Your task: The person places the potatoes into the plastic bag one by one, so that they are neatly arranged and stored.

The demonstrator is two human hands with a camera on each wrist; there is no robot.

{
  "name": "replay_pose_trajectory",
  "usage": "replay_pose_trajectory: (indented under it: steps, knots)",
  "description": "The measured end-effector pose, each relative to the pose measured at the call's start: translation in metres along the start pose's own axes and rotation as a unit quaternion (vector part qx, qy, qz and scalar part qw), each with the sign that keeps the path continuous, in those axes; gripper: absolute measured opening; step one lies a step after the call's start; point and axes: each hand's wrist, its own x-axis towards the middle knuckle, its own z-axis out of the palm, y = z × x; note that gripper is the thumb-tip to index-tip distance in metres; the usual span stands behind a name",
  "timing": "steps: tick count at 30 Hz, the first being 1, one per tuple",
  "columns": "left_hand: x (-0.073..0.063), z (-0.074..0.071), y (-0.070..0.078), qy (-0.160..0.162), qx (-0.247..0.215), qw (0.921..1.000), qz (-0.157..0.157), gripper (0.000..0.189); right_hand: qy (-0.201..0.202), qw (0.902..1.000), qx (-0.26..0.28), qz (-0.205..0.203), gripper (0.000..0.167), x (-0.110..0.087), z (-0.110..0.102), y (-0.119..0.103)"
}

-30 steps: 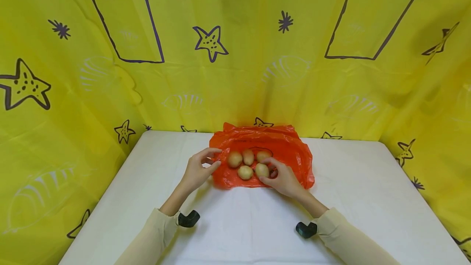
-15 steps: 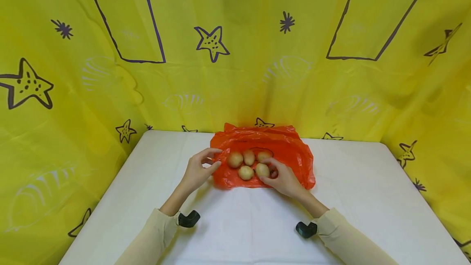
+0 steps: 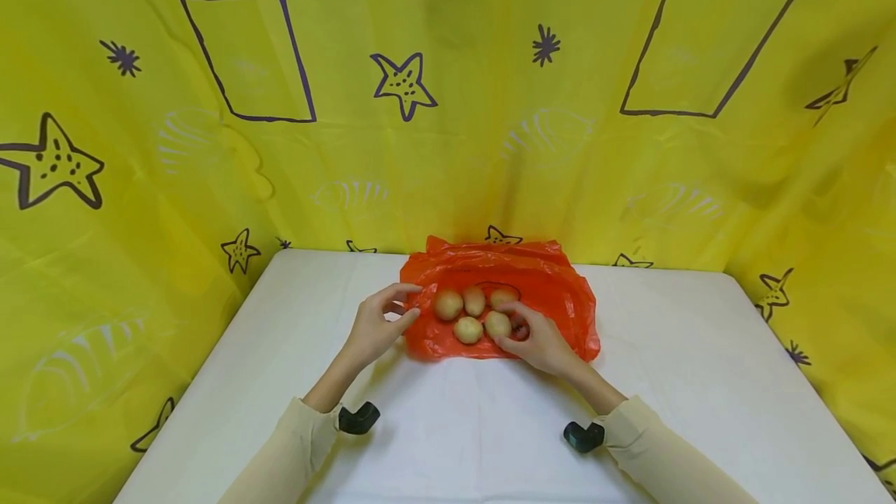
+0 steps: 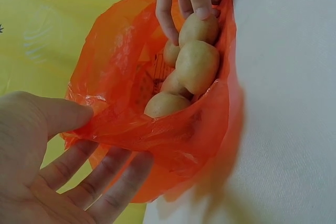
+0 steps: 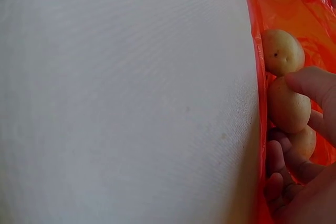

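A crumpled red plastic bag (image 3: 560, 298) lies on its side with its mouth facing me. Several yellowish-brown potatoes sit inside it in two rough rows. My left hand (image 3: 371, 325) holds the bag's left edge; in the left wrist view the thumb lies on one side of the film, the fingers (image 4: 102, 174) on the other. My right hand (image 3: 542, 341) reaches into the mouth and grips the front right potato (image 3: 498, 324) between thumb and forefinger. Another potato (image 5: 282, 52) lies against it, seen in the right wrist view. The right hand's other fingers curl beneath, partly in shadow.
The bag rests near the back of a white-covered table (image 3: 462, 434). Yellow curtains (image 3: 448, 138) with starfish drawings close in the back and both sides. A dark wrist device (image 3: 359, 418) sits at each cuff.
The gripped potato has shifted very slightly left, toward the potato beside it. Both hands and the bag are nearly where they were.
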Motion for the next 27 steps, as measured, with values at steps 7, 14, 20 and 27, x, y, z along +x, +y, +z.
replay_pose_trajectory:
  steps: [7, 14, 20, 27]
  knots:
    - [-0.002, -0.002, 0.001, -0.003, 0.031, 0.9993, 0.019, 0.031, -0.012, 0.9999, 0.007, 0.000, 0.052, 0.001, -0.001, -0.001]
    - [-0.001, -0.002, -0.002, -0.006, 0.069, 0.9948, 0.075, 0.035, -0.040, 0.9991, 0.010, -0.010, 0.056, 0.001, -0.007, -0.002]
    - [-0.003, -0.003, -0.003, -0.015, 0.137, 0.9821, 0.128, 0.050, -0.076, 0.9969, 0.013, -0.014, 0.063, 0.002, -0.018, -0.009]
    - [-0.010, -0.004, -0.005, -0.009, 0.223, 0.9647, 0.140, 0.072, -0.093, 0.9952, 0.002, -0.031, 0.071, 0.001, -0.024, -0.016]
